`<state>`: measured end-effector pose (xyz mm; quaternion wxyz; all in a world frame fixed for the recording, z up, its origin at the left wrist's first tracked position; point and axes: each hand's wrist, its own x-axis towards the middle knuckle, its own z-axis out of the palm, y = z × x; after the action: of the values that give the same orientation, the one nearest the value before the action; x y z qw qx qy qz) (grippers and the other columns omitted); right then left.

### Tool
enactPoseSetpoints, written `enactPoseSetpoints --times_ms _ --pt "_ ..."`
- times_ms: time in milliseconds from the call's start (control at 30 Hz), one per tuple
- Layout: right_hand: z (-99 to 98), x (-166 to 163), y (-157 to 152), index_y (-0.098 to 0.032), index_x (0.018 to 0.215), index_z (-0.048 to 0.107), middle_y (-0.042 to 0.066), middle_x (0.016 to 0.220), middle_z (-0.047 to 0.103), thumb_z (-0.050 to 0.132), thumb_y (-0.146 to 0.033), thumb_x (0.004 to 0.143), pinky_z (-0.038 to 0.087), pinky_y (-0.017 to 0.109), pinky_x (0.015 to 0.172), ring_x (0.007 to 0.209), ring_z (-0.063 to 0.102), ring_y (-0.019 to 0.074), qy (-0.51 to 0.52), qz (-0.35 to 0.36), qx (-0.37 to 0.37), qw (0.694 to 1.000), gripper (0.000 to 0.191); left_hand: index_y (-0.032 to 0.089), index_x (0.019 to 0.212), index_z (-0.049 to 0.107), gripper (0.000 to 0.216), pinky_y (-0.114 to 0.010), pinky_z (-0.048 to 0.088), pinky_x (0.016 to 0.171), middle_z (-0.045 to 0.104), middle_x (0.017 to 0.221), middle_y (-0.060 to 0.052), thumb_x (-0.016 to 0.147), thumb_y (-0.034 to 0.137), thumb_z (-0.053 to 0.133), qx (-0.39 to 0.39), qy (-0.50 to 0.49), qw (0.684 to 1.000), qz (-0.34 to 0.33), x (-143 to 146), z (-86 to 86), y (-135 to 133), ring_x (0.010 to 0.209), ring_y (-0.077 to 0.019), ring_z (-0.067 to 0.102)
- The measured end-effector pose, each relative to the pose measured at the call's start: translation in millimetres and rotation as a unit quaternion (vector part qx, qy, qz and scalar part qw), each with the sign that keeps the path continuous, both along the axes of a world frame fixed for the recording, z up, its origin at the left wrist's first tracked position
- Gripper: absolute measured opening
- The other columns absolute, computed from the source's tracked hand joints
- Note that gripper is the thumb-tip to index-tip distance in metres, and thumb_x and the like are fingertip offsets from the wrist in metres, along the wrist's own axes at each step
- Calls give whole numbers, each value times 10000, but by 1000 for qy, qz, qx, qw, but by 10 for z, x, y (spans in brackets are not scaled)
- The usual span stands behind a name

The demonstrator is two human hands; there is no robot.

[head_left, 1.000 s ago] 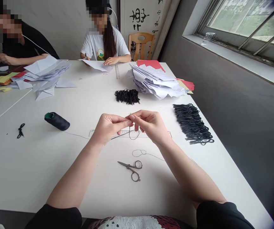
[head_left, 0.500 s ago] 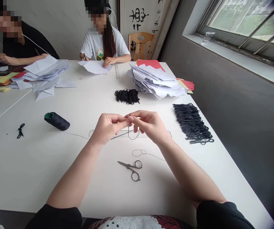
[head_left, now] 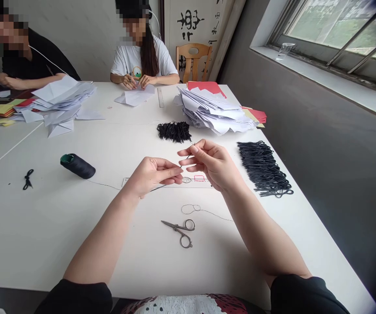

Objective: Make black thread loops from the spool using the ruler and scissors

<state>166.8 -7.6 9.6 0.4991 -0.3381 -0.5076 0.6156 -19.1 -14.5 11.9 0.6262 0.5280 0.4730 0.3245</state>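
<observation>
Between my two hands runs a thin black cord (head_left: 160, 188). My left hand (head_left: 157, 174) pinches it with thumb and forefinger, and part of the cord trails out below that palm. Higher and to the right, my right hand (head_left: 212, 161) pinches the cord's upper end between thumb and forefinger, its other fingers loosely spread. A small loop of cord hangs beside the left fingertips. Beneath the hands lies a clear ruler (head_left: 204, 185), partly covered. Nearer me are steel scissors (head_left: 179, 229), slightly open, and a loose looped thread (head_left: 191, 209).
A black thread spool (head_left: 78, 166) lies at left, near a small knotted black cord (head_left: 28, 179). Bundles of black cords (head_left: 174, 132) and looped cords (head_left: 263, 169) lie ahead and right. Behind are a paper stack (head_left: 215, 111) and two people working with paper.
My right hand has moved up and right, away from my left, drawing the cord between them. The hanging loop has become smaller. Across the table, a person's hands have shifted on the paper.
</observation>
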Motion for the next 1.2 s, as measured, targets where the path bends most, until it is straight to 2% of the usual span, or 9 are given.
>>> enactPoseSetpoints --times_ms 67,233,333,467,600,700,800,1000,1200 --pt "40 23 -17 -149 806 591 69 966 718 709 -403 828 582 199 629 775 710 124 -5 -6 2 1000 281 171 803 761 250 -199 539 667 737 728 -48 714 399 811 3 8 1000 -2 -12 20 -4 718 -138 703" --pt "117 35 -110 -141 787 616 82 946 725 710 -404 828 548 192 502 644 701 124 -25 -19 27 999 282 185 895 772 254 -174 400 398 742 793 -48 747 392 780 46 44 997 -45 -25 76 -41 439 -59 555" --pt "139 32 -150 -139 788 632 86 933 727 709 -418 825 549 203 501 605 688 118 -36 -24 36 998 291 198 972 761 284 -179 340 347 742 846 -44 778 405 747 56 26 996 -62 -7 82 -56 373 -31 487" --pt "150 21 -167 -136 810 655 88 929 730 715 -437 815 546 205 505 570 664 99 -56 -31 40 997 307 189 946 752 266 -173 376 375 722 769 -24 809 412 710 68 -11 994 -84 41 62 -67 398 -45 525" --pt "149 9 -170 -136 820 664 82 891 727 710 -453 814 530 215 482 521 631 88 -61 -27 38 997 320 191 894 745 261 -199 511 559 732 831 -33 809 435 707 60 -21 994 -90 80 52 -81 602 -101 659" --pt "133 11 -154 -147 810 642 75 904 716 705 -466 813 517 216 465 506 605 75 -58 -24 39 997 325 181 827 743 275 -244 545 668 733 778 -48 778 451 734 44 -3 996 -73 84 50 -82 714 -151 695" --pt "93 40 -77 -171 795 588 40 824 685 725 -458 795 515 203 468 555 619 88 -22 -33 14 999 318 175 764 749 284 -260 554 680 728 723 -54 726 455 776 27 18 999 -38 51 38 -50 688 -159 693" --pt "-95 256 314 -195 760 543 -22 710 575 746 -302 776 598 250 770 709 641 94 87 -156 -41 983 229 162 732 765 291 -257 564 679 733 719 -74 644 430 836 -22 66 997 -47 -128 -68 124 690 -167 694" --pt "-283 613 672 -197 736 502 -52 665 482 623 -199 857 564 339 929 670 595 68 138 -294 2 946 171 169 758 779 280 -234 515 607 733 729 -75 644 420 825 -29 160 984 -71 -361 -157 260 632 -137 645"
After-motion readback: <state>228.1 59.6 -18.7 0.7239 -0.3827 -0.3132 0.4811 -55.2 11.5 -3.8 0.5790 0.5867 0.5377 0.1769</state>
